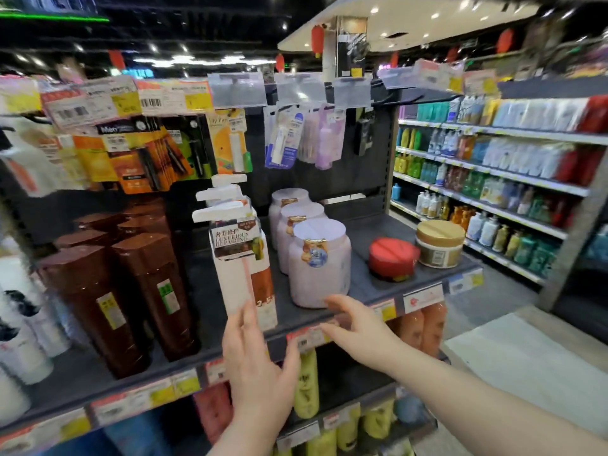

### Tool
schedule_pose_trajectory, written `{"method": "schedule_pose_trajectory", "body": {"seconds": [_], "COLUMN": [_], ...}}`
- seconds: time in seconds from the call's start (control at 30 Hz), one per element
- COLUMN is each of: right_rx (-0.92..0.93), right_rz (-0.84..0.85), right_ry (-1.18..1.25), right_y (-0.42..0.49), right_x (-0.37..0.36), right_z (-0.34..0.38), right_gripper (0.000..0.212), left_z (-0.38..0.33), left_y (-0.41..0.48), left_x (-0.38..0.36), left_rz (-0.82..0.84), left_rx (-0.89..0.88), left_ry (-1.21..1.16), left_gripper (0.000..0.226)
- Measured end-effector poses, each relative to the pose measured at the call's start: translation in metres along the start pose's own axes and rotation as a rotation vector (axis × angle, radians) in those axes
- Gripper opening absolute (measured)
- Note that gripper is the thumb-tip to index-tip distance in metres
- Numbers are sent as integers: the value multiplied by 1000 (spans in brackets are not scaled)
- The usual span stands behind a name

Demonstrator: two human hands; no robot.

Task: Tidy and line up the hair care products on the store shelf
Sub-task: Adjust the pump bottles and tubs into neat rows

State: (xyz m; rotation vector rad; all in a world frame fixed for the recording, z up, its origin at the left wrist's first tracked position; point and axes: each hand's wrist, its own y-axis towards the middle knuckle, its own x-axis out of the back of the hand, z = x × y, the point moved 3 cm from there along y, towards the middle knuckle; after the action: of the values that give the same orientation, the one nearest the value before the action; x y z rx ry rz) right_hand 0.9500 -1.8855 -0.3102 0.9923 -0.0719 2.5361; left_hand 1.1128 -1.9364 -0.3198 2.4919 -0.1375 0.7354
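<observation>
The dark shelf (368, 287) held three pale lilac plastic jars (320, 263), three white pump bottles (241, 258), one red-lidded tub (393, 256) and one gold-lidded tub (440, 243).

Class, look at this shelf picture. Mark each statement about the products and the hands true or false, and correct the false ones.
1. Three pale lilac jars stand in a row running front to back. True.
2. The red-lidded jar stands upright. False: it is tilted.
3. The left hand touches the front pump bottle. True.
4. The right hand grips the gold-lidded jar. False: it is open near the front lilac jar.
</observation>
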Motion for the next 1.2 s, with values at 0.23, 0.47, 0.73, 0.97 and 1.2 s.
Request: {"method": "schedule_pose_trajectory", "body": {"seconds": [0.23,0.47,0.73,0.97,1.2], "right_rx": [-29,-23,104,146,173], "right_rz": [-147,23,205,303,266], "right_ry": [-46,-11,184,234,193], "right_y": [35,84,108,108,107], "right_x": [58,71,54,52,49], "right_z": [-20,-36,-45,-60,-67], "right_gripper": [61,93,107,109,107], "left_z": [-34,-52,-48,-45,-45], "left_y": [17,61,74,73,73], "left_x": [-28,-70,-86,-88,-90], "left_rz": [280,230,209,217,186], "left_rx": [-62,187,290,308,303], "left_ry": [-148,-229,-325,-236,-219], "left_gripper": [79,108,117,124,122]}}
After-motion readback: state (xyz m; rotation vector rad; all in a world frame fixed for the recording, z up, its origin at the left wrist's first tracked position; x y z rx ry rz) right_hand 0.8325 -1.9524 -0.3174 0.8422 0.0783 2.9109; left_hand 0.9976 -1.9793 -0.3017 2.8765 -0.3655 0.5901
